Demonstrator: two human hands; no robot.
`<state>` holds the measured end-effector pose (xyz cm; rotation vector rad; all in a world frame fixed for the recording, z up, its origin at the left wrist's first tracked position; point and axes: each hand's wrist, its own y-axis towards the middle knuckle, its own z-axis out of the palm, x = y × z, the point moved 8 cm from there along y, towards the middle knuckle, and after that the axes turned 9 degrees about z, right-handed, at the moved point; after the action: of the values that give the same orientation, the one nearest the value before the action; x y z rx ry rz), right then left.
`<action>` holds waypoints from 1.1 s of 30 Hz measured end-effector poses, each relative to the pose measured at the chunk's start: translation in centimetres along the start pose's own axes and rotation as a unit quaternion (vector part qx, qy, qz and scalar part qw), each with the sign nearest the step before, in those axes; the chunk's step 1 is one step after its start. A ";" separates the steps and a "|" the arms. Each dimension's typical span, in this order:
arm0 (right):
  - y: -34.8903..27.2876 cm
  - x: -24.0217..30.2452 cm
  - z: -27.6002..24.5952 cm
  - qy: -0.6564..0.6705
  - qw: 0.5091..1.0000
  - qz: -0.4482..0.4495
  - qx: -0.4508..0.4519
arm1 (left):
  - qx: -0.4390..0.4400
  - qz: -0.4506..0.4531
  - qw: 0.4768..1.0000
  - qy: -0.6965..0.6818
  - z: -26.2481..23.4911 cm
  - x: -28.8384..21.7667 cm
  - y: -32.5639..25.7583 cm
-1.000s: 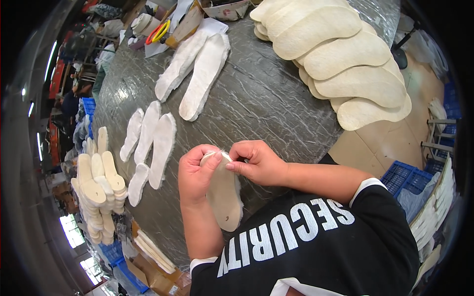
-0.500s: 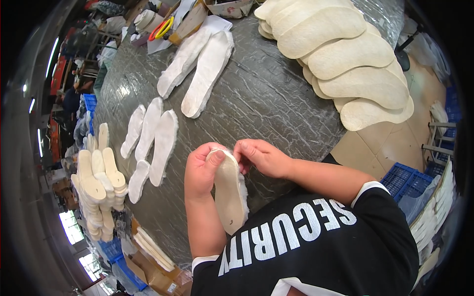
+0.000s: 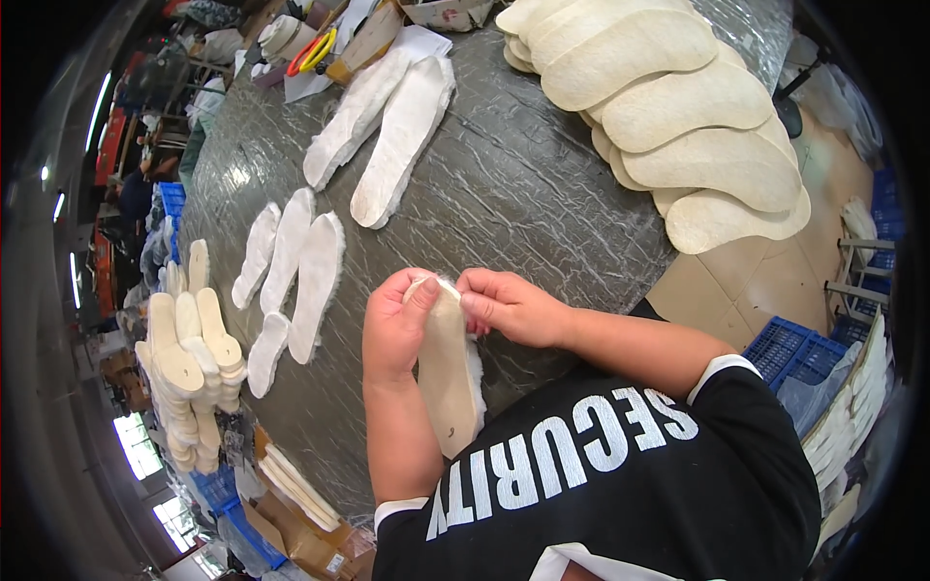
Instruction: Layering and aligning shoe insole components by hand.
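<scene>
Between my hands is a cream insole (image 3: 447,373) with white fluffy fur along its edge, its toe end up and its lower end near my shirt. My left hand (image 3: 399,315) grips the upper left edge, thumb on the smooth face. At the upper right edge, the fingers of my right hand (image 3: 504,305) pinch the fur rim; the fingertips are partly hidden behind the insole. To the left on the table lie several white fleecy insoles (image 3: 317,281), and farther off a larger fleecy pair (image 3: 402,145).
A fanned pile of cream insole pieces (image 3: 688,116) covers the table's far right. Stacked insoles (image 3: 189,363) stand off the left edge. Yellow-and-red-handled scissors (image 3: 312,53) rest by boxes at the back. Blue crates (image 3: 790,353) sit on the floor at right.
My right fingers have shifted slightly along the insole's upper edge and closed nearer the tip. The left hand still grips it, its thumb a little higher.
</scene>
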<state>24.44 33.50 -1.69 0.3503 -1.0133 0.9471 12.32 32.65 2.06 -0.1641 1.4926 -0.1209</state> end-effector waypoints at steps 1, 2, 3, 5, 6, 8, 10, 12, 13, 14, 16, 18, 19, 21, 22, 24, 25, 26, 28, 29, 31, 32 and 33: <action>0.1 -0.3 0.1 -0.001 1.000 0.000 -0.001 | -0.007 0.008 1.000 0.006 -0.1 -0.4 0.1; 0.3 -0.6 0.4 -0.003 1.000 -0.030 0.007 | -0.006 0.009 1.000 0.006 0.0 -0.8 0.3; 0.5 0.0 1.0 -0.004 0.998 -0.058 0.018 | -0.037 0.032 0.999 0.018 -0.6 -1.5 0.4; 0.4 0.9 1.3 -0.062 0.997 -0.043 0.015 | -0.088 0.093 0.991 0.021 -2.0 -3.2 0.9; 0.4 1.8 1.6 -0.119 0.992 -0.029 0.010 | -0.092 0.097 0.991 0.023 -2.5 -3.6 1.2; 1.0 2.0 2.3 -0.096 0.992 0.027 0.079 | -0.192 0.171 0.963 -0.081 -5.4 -5.5 0.9; 1.1 1.9 2.8 -0.114 0.979 0.050 0.164 | -0.184 0.193 0.956 -0.125 -6.6 -6.2 0.7; 1.2 1.4 2.3 -0.104 0.973 0.059 0.199 | -0.264 0.211 0.918 -0.209 -8.4 -5.8 0.1; 0.9 1.1 2.4 -0.029 0.965 0.079 0.248 | -0.282 0.199 0.911 -0.225 -8.7 -5.3 -0.1; 0.5 0.6 2.6 0.047 0.949 0.100 0.295 | -0.284 0.200 0.910 -0.226 -9.0 -4.9 -0.4; 0.0 -0.2 2.5 0.132 0.928 0.125 0.326 | -0.307 0.171 0.887 -0.300 -9.6 -3.3 -1.1; -0.7 -0.8 2.4 0.217 0.903 0.180 0.325 | -0.278 0.191 0.880 -0.335 -11.7 -2.2 -2.1; -0.8 -0.8 2.3 0.210 0.906 0.162 0.331 | -0.246 0.210 0.871 -0.369 -11.8 -2.3 -2.4; -1.5 -0.2 2.3 0.206 0.908 0.137 0.337 | -0.305 0.215 0.852 -0.367 -12.9 -2.0 -3.7; -1.7 0.4 2.5 0.204 0.910 0.111 0.345 | -0.335 0.215 0.844 -0.360 -13.5 -1.9 -4.4; -2.0 0.9 2.8 0.169 0.922 0.091 0.337 | -0.290 0.232 0.839 -0.398 -13.9 -1.7 -5.1; -2.1 1.2 3.0 0.135 0.932 0.070 0.328 | -0.243 0.249 0.832 -0.433 -13.8 -1.9 -5.3; -2.3 1.7 3.5 0.135 0.931 0.071 0.331 | -0.246 0.251 0.831 -0.432 -14.0 -1.7 -5.8; -2.1 1.6 2.9 0.030 0.969 0.096 0.226 | -0.342 0.245 0.802 -0.425 -14.5 -1.1 -6.9; -2.1 1.7 2.6 -0.006 0.979 0.056 0.194 | -0.343 0.246 0.801 -0.425 -14.7 -0.8 -7.2; -2.3 2.5 2.8 -0.059 0.986 -0.022 0.152 | -0.307 0.265 0.818 -0.407 -15.1 -0.3 -7.9; -2.6 3.5 2.7 -0.110 0.983 -0.101 0.108 | -0.306 0.265 0.818 -0.408 -15.6 0.4 -8.2; -2.7 3.3 2.9 -0.111 0.983 -0.102 0.109 | -0.272 0.285 0.814 -0.427 -16.0 0.7 -8.6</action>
<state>25.63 31.69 3.03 0.7429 -1.0539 0.8474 -3.41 23.53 1.78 -0.1864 0.5761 0.7923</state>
